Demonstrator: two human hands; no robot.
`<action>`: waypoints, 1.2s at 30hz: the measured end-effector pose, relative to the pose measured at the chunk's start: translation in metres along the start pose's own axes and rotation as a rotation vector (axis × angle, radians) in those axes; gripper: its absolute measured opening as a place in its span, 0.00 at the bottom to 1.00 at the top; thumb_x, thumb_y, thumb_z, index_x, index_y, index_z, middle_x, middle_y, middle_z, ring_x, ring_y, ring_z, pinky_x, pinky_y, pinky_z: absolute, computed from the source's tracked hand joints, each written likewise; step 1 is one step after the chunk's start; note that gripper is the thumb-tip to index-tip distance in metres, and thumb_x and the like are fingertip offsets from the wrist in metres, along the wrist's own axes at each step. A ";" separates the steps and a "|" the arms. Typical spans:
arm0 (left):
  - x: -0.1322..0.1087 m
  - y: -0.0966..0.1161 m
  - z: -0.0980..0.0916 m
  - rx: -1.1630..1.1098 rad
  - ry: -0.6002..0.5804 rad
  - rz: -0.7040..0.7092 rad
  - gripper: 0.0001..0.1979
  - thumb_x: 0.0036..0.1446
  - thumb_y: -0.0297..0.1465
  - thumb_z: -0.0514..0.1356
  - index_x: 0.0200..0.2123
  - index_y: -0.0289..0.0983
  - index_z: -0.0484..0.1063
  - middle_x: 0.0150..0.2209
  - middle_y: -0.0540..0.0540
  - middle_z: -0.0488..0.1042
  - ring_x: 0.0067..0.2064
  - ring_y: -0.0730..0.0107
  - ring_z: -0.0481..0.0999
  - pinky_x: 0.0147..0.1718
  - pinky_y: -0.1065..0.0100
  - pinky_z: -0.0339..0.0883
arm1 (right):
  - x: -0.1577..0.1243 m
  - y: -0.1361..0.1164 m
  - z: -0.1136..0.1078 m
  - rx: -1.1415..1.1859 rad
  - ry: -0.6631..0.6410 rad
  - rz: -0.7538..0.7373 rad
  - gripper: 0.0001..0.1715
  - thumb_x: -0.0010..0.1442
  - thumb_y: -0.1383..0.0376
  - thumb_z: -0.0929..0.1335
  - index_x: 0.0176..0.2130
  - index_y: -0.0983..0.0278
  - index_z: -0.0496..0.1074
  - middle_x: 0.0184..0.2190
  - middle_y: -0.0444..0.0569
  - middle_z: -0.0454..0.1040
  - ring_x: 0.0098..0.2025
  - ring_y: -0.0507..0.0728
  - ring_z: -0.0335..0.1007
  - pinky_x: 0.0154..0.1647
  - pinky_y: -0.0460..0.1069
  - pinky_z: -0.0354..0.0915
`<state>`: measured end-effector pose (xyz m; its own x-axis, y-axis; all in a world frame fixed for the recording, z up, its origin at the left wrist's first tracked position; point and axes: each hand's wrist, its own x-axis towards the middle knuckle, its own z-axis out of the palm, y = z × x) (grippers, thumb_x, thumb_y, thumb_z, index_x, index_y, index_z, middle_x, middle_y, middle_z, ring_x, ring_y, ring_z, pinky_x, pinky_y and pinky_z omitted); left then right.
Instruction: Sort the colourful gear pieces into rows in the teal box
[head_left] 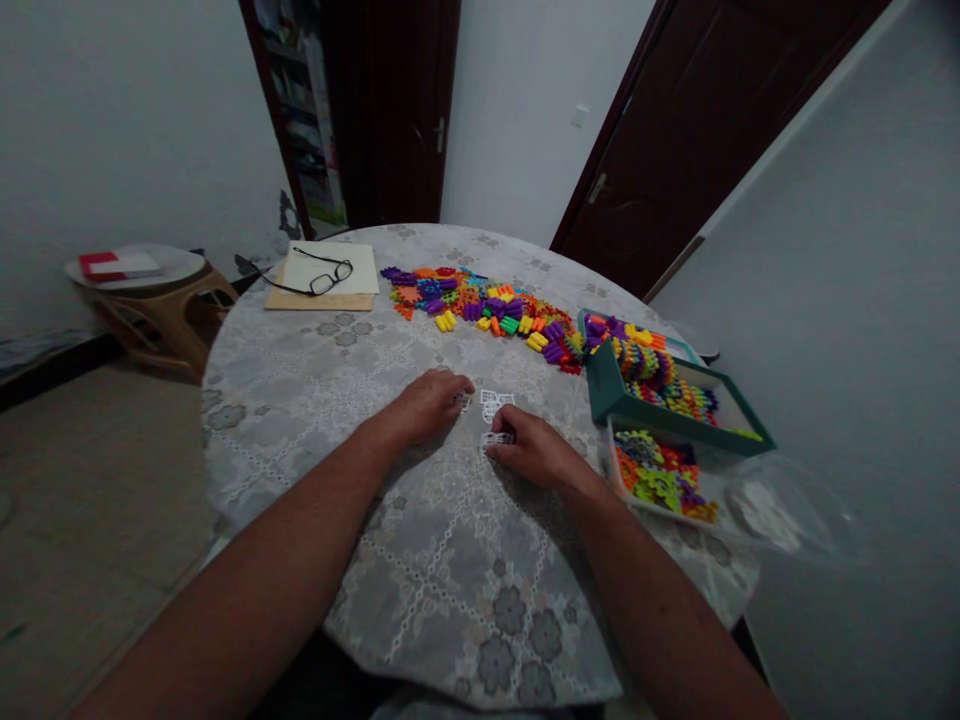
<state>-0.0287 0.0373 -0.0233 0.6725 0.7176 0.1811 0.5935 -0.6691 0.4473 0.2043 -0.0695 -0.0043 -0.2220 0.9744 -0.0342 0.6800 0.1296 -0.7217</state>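
Note:
Near the middle of the table, my left hand (429, 408) has its fingers closed at a small white lattice piece (465, 403). My right hand (534, 448) is a little nearer and to the right, thumb and forefinger pinching the edge of another white lattice piece (496, 439). Between and just beyond both hands, flat white openwork pieces (496, 399) lie on the cloth, partly covered by my right fingers. Whether these pieces are joined to one another I cannot tell.
A patterned cloth covers the round table (450, 560). Colourful plastic building pieces (465, 290) lie heaped along the back. At right stand a green box (611, 385) and a clear tub (616, 470) of more pieces. Glasses (321, 283) rest on papers (360, 262) at back left.

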 end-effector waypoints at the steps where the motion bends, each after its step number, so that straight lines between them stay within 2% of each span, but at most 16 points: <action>1: -0.001 0.000 -0.001 0.004 -0.009 0.002 0.20 0.65 0.27 0.62 0.59 0.40 0.79 0.57 0.37 0.82 0.61 0.49 0.78 0.64 0.52 0.69 | -0.001 0.001 -0.001 0.028 0.007 -0.008 0.08 0.60 0.66 0.73 0.39 0.58 0.70 0.35 0.41 0.76 0.39 0.56 0.70 0.39 0.49 0.60; 4: -0.002 0.002 -0.003 0.022 -0.025 0.000 0.19 0.65 0.30 0.63 0.58 0.41 0.79 0.57 0.37 0.81 0.60 0.48 0.78 0.64 0.52 0.69 | -0.004 0.003 -0.007 0.122 0.023 -0.035 0.07 0.61 0.65 0.73 0.41 0.58 0.75 0.37 0.43 0.78 0.40 0.57 0.72 0.40 0.50 0.64; 8: -0.003 0.000 -0.006 0.030 -0.038 -0.006 0.23 0.62 0.31 0.64 0.61 0.43 0.78 0.58 0.37 0.81 0.60 0.46 0.78 0.63 0.50 0.68 | -0.010 0.002 -0.015 0.132 -0.027 -0.014 0.24 0.61 0.64 0.75 0.57 0.56 0.80 0.41 0.45 0.80 0.42 0.58 0.75 0.43 0.51 0.68; 10: -0.004 -0.003 -0.007 0.022 -0.055 -0.023 0.23 0.62 0.31 0.64 0.60 0.43 0.79 0.57 0.37 0.82 0.60 0.45 0.78 0.62 0.49 0.69 | -0.012 0.000 -0.014 0.066 -0.064 0.012 0.27 0.60 0.66 0.75 0.59 0.56 0.80 0.41 0.46 0.80 0.42 0.58 0.76 0.44 0.51 0.68; 15: -0.003 -0.006 -0.007 0.009 -0.084 -0.046 0.20 0.63 0.31 0.64 0.58 0.44 0.80 0.56 0.39 0.83 0.58 0.47 0.79 0.60 0.52 0.70 | -0.014 -0.010 -0.006 -0.118 -0.083 0.017 0.20 0.60 0.70 0.75 0.52 0.58 0.79 0.40 0.47 0.81 0.41 0.59 0.74 0.43 0.51 0.64; 18: -0.002 -0.004 -0.007 0.012 -0.093 -0.047 0.19 0.64 0.31 0.63 0.58 0.43 0.80 0.55 0.38 0.84 0.57 0.47 0.80 0.59 0.52 0.71 | -0.013 -0.012 -0.005 -0.145 -0.060 0.007 0.15 0.60 0.69 0.75 0.47 0.57 0.75 0.41 0.46 0.79 0.41 0.58 0.72 0.42 0.50 0.62; 22: -0.003 -0.001 -0.008 0.021 -0.087 -0.045 0.17 0.64 0.30 0.63 0.55 0.44 0.79 0.54 0.39 0.83 0.57 0.47 0.79 0.58 0.51 0.71 | -0.012 -0.011 -0.009 -0.155 -0.047 -0.011 0.14 0.59 0.68 0.76 0.42 0.59 0.72 0.43 0.46 0.76 0.42 0.57 0.70 0.43 0.50 0.62; 29: -0.005 0.001 -0.011 -0.072 -0.091 -0.026 0.16 0.61 0.26 0.62 0.51 0.43 0.77 0.53 0.40 0.80 0.56 0.52 0.78 0.57 0.56 0.70 | -0.011 -0.009 -0.011 -0.127 -0.050 0.006 0.11 0.58 0.65 0.76 0.38 0.59 0.71 0.40 0.45 0.75 0.39 0.57 0.68 0.40 0.50 0.60; 33: -0.004 0.007 -0.011 -0.143 -0.091 -0.015 0.16 0.62 0.26 0.61 0.52 0.42 0.76 0.52 0.41 0.79 0.52 0.56 0.77 0.54 0.59 0.70 | -0.009 -0.006 -0.007 -0.047 -0.042 -0.030 0.05 0.62 0.63 0.73 0.37 0.60 0.73 0.35 0.43 0.76 0.37 0.56 0.68 0.39 0.49 0.59; 36: -0.002 0.016 -0.010 -0.212 -0.085 0.008 0.14 0.62 0.27 0.62 0.51 0.42 0.77 0.48 0.43 0.80 0.49 0.57 0.77 0.51 0.60 0.69 | -0.004 -0.004 0.000 0.074 0.076 -0.027 0.06 0.65 0.59 0.72 0.41 0.59 0.76 0.36 0.43 0.77 0.38 0.56 0.70 0.40 0.50 0.61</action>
<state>-0.0249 0.0273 -0.0082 0.7169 0.6876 0.1154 0.4877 -0.6128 0.6219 0.2024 -0.0742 -0.0016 -0.1838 0.9823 0.0361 0.6207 0.1445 -0.7706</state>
